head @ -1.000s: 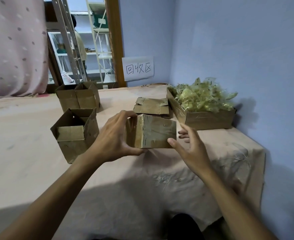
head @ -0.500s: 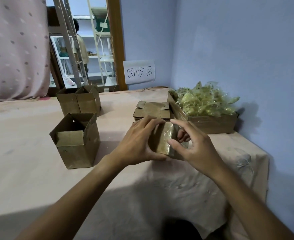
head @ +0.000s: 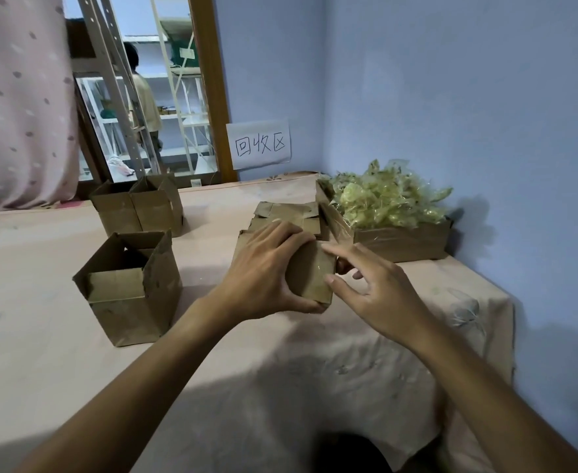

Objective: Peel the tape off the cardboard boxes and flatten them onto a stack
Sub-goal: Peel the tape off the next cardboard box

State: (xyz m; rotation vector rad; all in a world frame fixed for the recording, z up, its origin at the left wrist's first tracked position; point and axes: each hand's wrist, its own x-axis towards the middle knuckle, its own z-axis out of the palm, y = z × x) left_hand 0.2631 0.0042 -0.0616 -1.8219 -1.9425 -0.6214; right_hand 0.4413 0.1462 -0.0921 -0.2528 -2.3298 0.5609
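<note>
While the left hand (head: pixel 263 271) wraps its grip round the small brown box (head: pixel 311 272) — its near face glossy with tape — above the middle of the table (head: pixel 42 336), the right hand (head: pixel 379 295) touches its right edge, fingers loosely spread.

We see a small brown box (head: pixel 306 285) in the middle, closed, with a glossy tape strip (head: pixel 321 264) on its near face. Just behind it lies a stack of flattened boxes (head: pixel 287 213). To its left an open box (head: pixel 134 298) stands upright, flaps raised. Two more open boxes (head: pixel 137 208) stand side by side, touching, at the far left.
</note>
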